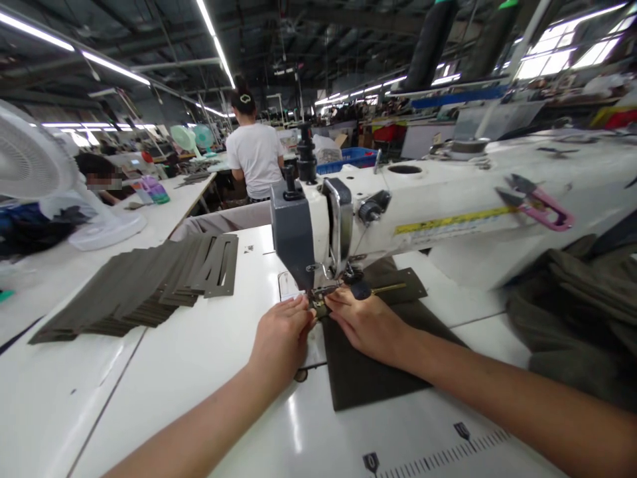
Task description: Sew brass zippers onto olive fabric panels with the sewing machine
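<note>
L hand (281, 338) & R hand (365, 322) sit close together by the sewing machine (448, 206) foot, on a dark cloth piece (373, 362); can't tell if they grip. Cut strips (149, 282) lie on the worktop (89, 392), left.

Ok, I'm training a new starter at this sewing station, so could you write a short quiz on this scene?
1. What lies flat under the right hand, on the sewing machine table?
2. True or false: the person in the white T-shirt is facing the camera.
3. What colour are the handles of the thread snips? A) pink B) blue C) green

Key:
1. A dark olive fabric panel
2. False: their back is towards the camera.
3. A
</note>
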A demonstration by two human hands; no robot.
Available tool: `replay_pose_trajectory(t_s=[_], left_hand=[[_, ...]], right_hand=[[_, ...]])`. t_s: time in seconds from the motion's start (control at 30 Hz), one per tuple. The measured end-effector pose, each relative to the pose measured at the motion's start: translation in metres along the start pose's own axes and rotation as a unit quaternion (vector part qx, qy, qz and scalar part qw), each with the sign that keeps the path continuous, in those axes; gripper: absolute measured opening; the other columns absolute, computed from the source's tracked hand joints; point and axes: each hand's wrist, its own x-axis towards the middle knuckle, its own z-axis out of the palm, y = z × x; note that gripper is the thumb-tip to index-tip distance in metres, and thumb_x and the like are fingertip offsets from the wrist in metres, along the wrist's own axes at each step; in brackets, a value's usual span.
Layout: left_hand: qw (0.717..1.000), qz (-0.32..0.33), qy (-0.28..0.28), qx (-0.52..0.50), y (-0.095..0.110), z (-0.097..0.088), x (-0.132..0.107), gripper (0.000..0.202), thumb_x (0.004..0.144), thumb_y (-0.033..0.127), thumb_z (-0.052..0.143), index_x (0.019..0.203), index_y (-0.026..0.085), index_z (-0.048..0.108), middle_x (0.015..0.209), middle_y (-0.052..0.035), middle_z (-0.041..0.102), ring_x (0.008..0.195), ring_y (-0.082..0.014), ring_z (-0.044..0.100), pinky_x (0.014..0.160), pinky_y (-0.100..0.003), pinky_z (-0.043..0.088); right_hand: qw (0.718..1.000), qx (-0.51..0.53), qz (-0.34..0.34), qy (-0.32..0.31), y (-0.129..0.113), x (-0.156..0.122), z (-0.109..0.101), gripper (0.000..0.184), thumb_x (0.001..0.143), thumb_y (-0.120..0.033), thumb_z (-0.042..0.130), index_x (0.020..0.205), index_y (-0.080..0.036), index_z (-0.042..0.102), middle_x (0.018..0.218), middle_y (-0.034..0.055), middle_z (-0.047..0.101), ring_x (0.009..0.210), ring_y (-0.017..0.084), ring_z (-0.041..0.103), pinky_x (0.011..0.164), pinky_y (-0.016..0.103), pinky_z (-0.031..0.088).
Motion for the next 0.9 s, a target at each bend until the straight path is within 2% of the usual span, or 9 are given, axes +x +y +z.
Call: replay_pose_trajectory(t_s=[0.1,0.27,0.43,0.63,0.8,0.9], left_hand=[[1.0,-0.006,0.003,0.001,-0.0011,0.0001,-0.0005,0.017,0.082,0.012,0.048,0.079,0.018,0.064,0.091,-0.007,0.069,0.089,-0.0196,0.065,0.085,-0.034,0.052],[1.0,-0.016,0.002,0.002,-0.0018,0.0009,0.0003,0.017,0.082,0.013,0.048,0.075,0.018,0.064,0.088,-0.0066,0.069,0.087,-0.0194,0.065,0.084,-0.033,0.052],[1.0,-0.013,-0.009,0.013,-0.0028,0.0004,0.0031,0.019,0.082,0.013,0.047,0.077,0.017,0.064,0.09,-0.0082,0.069,0.086,-0.0204,0.065,0.084,-0.036,0.052],[0.999,-0.015,-0.027,0.015,-0.004,-0.0001,0.003,0.019,0.083,0.014,0.046,0.08,0.018,0.064,0.096,-0.0073,0.069,0.09,-0.0206,0.064,0.086,-0.038,0.051],[1.0,-0.007,-0.028,0.001,-0.0012,-0.0022,0.0004,0.02,0.083,0.012,0.045,0.081,0.017,0.064,0.096,-0.008,0.068,0.092,-0.0204,0.064,0.087,-0.037,0.05],[1.0,-0.009,-0.024,0.0,-0.0001,-0.0023,0.0003,0.019,0.083,0.012,0.045,0.082,0.018,0.064,0.096,-0.0074,0.068,0.093,-0.0202,0.063,0.088,-0.036,0.05]], right_hand=[[1.0,0.001,0.007,-0.009,0.0003,0.0013,0.0001,0.018,0.082,-0.008,0.042,0.087,-0.012,0.059,0.1,0.012,0.062,0.102,0.022,0.054,0.09,0.035,0.043],[1.0,0.012,0.021,-0.006,0.0011,0.0022,0.0006,0.018,0.082,-0.009,0.042,0.086,-0.013,0.059,0.091,0.0107,0.063,0.1,0.021,0.054,0.09,0.035,0.042],[1.0,0.012,0.024,0.008,0.0005,0.0041,-0.0006,0.019,0.083,-0.009,0.042,0.087,-0.013,0.06,0.094,0.0101,0.064,0.093,0.02,0.057,0.086,0.034,0.044],[0.999,0.02,0.028,0.028,0.0019,0.0028,0.0014,0.017,0.083,-0.01,0.044,0.077,-0.014,0.059,0.096,0.0103,0.064,0.092,0.021,0.058,0.085,0.034,0.044],[0.998,0.036,0.031,0.031,0.0005,-0.0024,0.0013,0.015,0.082,-0.01,0.047,0.087,-0.012,0.06,0.096,0.0111,0.064,0.094,0.022,0.058,0.087,0.034,0.044],[0.998,0.037,0.036,0.033,0.0004,-0.003,0.0026,0.015,0.082,-0.01,0.046,0.086,-0.013,0.061,0.092,0.011,0.065,0.094,0.022,0.059,0.086,0.034,0.045]])
